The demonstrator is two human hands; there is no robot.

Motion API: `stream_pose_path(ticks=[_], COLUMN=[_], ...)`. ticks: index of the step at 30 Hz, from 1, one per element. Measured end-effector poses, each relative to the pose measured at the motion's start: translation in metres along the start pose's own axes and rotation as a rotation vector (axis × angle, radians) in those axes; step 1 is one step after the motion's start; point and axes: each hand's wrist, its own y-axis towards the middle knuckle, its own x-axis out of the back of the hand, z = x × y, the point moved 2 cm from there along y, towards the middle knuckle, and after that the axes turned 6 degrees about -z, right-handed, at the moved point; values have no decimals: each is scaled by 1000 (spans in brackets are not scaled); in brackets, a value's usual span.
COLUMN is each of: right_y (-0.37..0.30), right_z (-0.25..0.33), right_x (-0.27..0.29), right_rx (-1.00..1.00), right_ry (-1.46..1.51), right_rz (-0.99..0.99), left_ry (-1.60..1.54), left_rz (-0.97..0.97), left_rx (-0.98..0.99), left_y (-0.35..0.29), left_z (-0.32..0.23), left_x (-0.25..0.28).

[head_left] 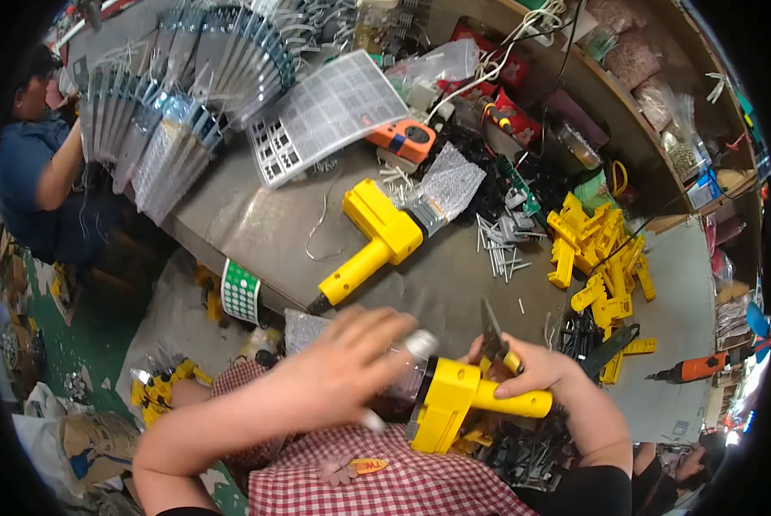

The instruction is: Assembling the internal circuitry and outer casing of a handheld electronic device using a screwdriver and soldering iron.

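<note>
Bench (454, 301): tool A (387, 234) ctr | divided box (334, 112) behind, slightly L | rods (494, 242) btwn tool A & parts heap (579, 224) on R | tool B (450, 400) in frt, R.

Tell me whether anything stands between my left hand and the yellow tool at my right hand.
What looks like clear plastic shows in the gap between your left hand and the yellow tool; nothing else visible stands there. The pointed blade in your right hand is farther right, out of that path.

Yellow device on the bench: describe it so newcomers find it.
On the grey bench, find the pale gridded sheet. Below it in the picture lies the yellow device, handle toward lower left. Unlike the heaped yellow pieces, it has bubble wrap at its end.
</note>
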Motion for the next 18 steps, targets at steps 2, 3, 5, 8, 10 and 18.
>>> stream_pose_path(ticks=[2, 3, 5, 8, 10, 18], right_y=[3, 9, 17, -4, -16, -10], right_z=[22, 29, 53, 74, 72, -5], right_x=[10, 16, 31, 68, 58, -5], right_rx=[22, 53, 47, 247, 370, 167], right_ry=[-161, -215, -278, -857, -515, -1019], right_rz=[79, 81, -95, -845, -909, -826], left_ry=[120, 140, 147, 148, 222, 286], left_rz=[151, 135, 136, 73, 159, 163], left_rx=[1, 34, 97, 197, 322, 335], left_y=[-15, -13, -3, 8, 6, 2], left_z=[25, 30, 36, 37, 50, 61], left_x=[-31, -34, -36, -36, -45, -62])
